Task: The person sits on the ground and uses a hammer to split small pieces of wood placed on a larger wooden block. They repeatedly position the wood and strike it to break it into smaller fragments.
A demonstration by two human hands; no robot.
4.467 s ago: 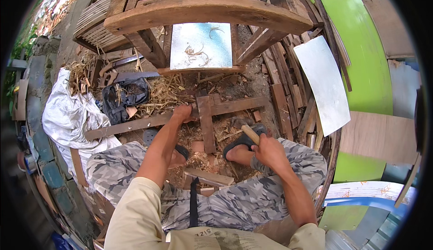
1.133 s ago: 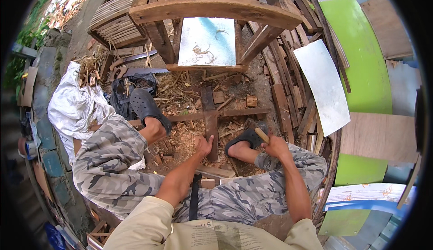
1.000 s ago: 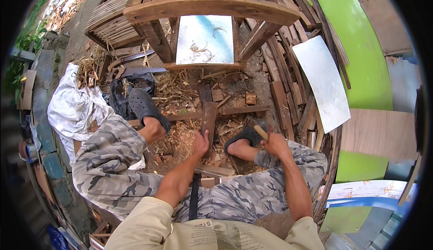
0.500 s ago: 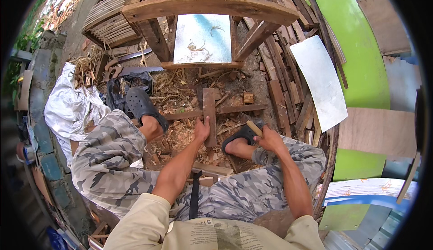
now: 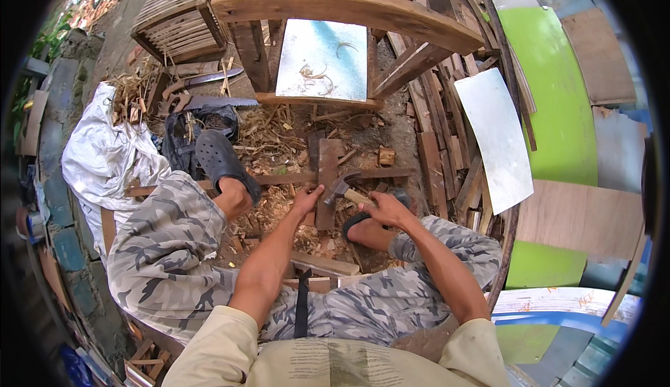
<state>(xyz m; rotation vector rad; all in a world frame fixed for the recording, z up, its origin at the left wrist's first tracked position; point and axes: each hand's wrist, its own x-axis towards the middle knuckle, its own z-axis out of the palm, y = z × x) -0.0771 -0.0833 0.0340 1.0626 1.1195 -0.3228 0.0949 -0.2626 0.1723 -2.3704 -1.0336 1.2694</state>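
Note:
My right hand (image 5: 384, 209) is closed round the wooden handle of a claw hammer (image 5: 340, 188). The hammer's metal head hangs over the right edge of a short brown board (image 5: 326, 212). This board lies across a long thin wooden strip (image 5: 286, 177) on the ground, between my feet. At the board's left edge my left hand (image 5: 306, 198) is closed, with thumb and finger drawn together over the wood. What they pinch, if anything, is too small to make out.
A wooden frame (image 5: 349, 6) with a white sheet (image 5: 322, 62) stands ahead. Handsaws (image 5: 216, 101) and a black plastic bag (image 5: 202, 132) lie at left, among shavings. Planks (image 5: 433, 167) are heaped on the right beside a pale curved panel (image 5: 494, 139). A small wood block (image 5: 386, 155) sits ahead.
My right hand has brought the hammer left and up, from beside my right foot to the short board. My left fingers have drawn together at the board's edge.

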